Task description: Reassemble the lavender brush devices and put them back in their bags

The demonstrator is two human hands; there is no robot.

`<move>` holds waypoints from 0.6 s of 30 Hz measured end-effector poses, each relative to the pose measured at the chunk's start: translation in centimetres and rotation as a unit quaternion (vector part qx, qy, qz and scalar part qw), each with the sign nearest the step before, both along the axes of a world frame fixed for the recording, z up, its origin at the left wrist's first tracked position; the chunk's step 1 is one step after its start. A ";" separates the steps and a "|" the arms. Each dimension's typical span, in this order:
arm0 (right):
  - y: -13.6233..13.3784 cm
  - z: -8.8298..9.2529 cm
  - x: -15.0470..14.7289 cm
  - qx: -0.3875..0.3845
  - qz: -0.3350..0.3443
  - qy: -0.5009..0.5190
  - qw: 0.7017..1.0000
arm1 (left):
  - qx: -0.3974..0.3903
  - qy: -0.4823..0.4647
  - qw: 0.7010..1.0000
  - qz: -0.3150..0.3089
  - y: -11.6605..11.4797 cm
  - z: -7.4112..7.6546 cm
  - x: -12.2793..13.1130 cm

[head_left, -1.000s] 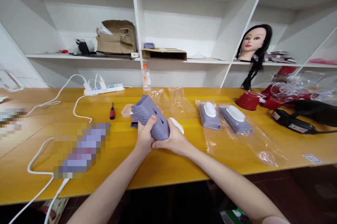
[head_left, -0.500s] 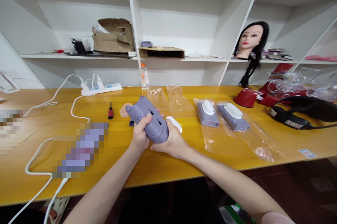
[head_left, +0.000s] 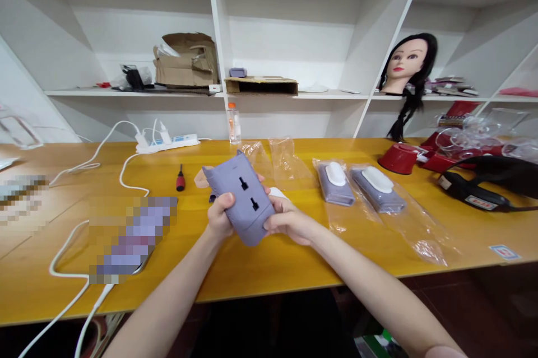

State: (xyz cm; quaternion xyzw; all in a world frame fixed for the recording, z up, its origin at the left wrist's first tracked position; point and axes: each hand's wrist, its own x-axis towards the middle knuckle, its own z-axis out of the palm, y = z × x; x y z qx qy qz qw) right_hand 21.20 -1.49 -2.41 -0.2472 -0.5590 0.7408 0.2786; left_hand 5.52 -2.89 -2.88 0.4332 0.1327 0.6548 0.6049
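A purple-grey plastic casing (head_left: 244, 199) with two keyhole-shaped slots is held tilted above the table, its slotted face toward me. My left hand (head_left: 221, 217) grips its left side, thumb on the slotted face. On the lower right, my right hand (head_left: 290, 219) has its thumb near the corner and fingers behind. Partly hidden past the casing are a white oval piece (head_left: 277, 193) and a beige piece (head_left: 202, 177). A red and black screwdriver (head_left: 180, 179) lies to the left. Two similar purple units with white oval tops, a left one (head_left: 336, 183) and a right one (head_left: 378, 190), rest on clear plastic bags.
A blurred-out device with a white cable (head_left: 98, 299) lies at left. Behind stand a power strip (head_left: 170, 143) and an orange-capped bottle (head_left: 234, 124). To the right are a red base (head_left: 398, 157) and a black strapped item (head_left: 474, 190). Shelves hold cardboard boxes (head_left: 185, 61) and a mannequin head (head_left: 406, 64).
The casing has turned so its slotted face shows more fully. My right hand has shifted from under the lower end to the lower right corner. The view has moved slightly.
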 end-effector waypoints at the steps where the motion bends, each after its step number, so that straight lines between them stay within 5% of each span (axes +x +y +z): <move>1: 0.0 -0.2 0.0 -0.017 0.011 -0.005 1.000 | 0.001 0.008 1.000 -0.012 -0.1 -0.1 0.1; 7: -0.4 -1.3 -0.3 -0.042 0.097 -0.019 0.994 | -0.013 0.033 0.997 -0.072 -0.9 -0.7 0.3; 14: -1.3 -1.6 -0.9 0.016 0.032 0.009 0.999 | -0.003 0.004 0.999 -0.053 -1.4 -1.2 -0.1; 18: -0.8 -2.5 -0.9 0.034 0.056 0.015 0.998 | -0.028 0.058 0.994 -0.093 -1.2 -1.1 -0.4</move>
